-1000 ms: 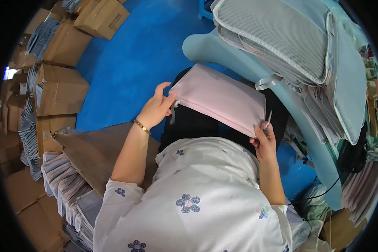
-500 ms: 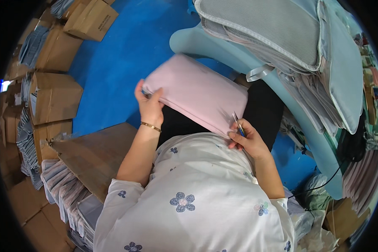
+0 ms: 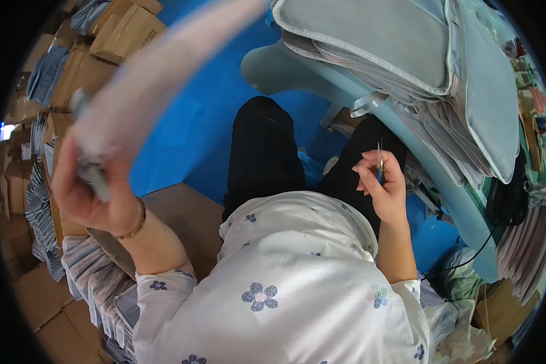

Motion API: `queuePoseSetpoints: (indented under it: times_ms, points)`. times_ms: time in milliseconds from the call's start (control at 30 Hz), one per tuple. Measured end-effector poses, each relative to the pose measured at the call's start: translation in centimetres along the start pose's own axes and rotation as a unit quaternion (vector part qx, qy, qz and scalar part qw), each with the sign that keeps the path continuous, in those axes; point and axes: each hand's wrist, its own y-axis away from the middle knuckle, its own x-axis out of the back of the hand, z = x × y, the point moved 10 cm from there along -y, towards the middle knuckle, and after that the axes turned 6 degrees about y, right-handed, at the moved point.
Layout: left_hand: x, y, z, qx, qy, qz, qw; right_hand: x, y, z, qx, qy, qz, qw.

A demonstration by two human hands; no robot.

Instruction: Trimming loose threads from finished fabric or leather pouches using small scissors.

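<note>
My left hand [image 3: 94, 194] is raised at the left, its fingers closed on one end of a pale pink fabric pouch [image 3: 164, 73]. The pouch is smeared by motion and runs up past the top edge of the view. A greyish strip shows at the gripped end, too blurred to name. Above my right thigh, my right hand [image 3: 387, 191] is curled around small thread snips [image 3: 380, 162], their thin metal blades pointing up and a bit of blue showing at the handle.
A light blue table [image 3: 346, 88] curves along the right, stacked with grey mesh-faced fabric cases [image 3: 370, 36]. Pink pieces [image 3: 531, 255] are piled at far right. Cardboard boxes [image 3: 82, 79] and folded grey-blue pieces line the left. A cardboard sheet [image 3: 185, 221] lies beside my left side.
My left hand has swung up and left, carrying the pink pouch off my lap. The right hand has let go of the pouch and shifted slightly right and up, still with the snips.
</note>
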Motion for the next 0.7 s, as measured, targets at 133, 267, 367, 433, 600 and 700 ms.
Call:
queuePoseSetpoints:
  times_ms: [133,267,367,433,600,700]
  points:
    - [-8.7,1.2,4.1,0.028,0.097,-0.250,0.963,-1.3,1.0,-4.6,0.122,-0.031,0.012,0.992]
    - [-8.6,0.0,4.9,0.059,0.094,-0.234,0.966,-2.2,2.2,-7.6,0.213,-0.046,-0.018,0.976]
    - [-5.4,-1.2,4.9,0.062,0.003,-0.279,0.958,-1.9,2.7,-8.0,0.214,-0.027,-0.020,0.976]
    - [-4.7,-1.8,4.4,0.036,0.074,-0.336,0.938,-1.3,2.8,-7.9,0.203,-0.034,-0.001,0.979]
    - [-10.6,0.1,5.9,0.059,0.190,-0.502,0.841,-0.6,2.7,-6.6,0.185,-0.060,0.031,0.980]
    - [-16.8,5.9,5.5,0.132,0.212,-0.570,0.783,-0.9,2.7,-5.8,0.172,-0.078,0.022,0.982]
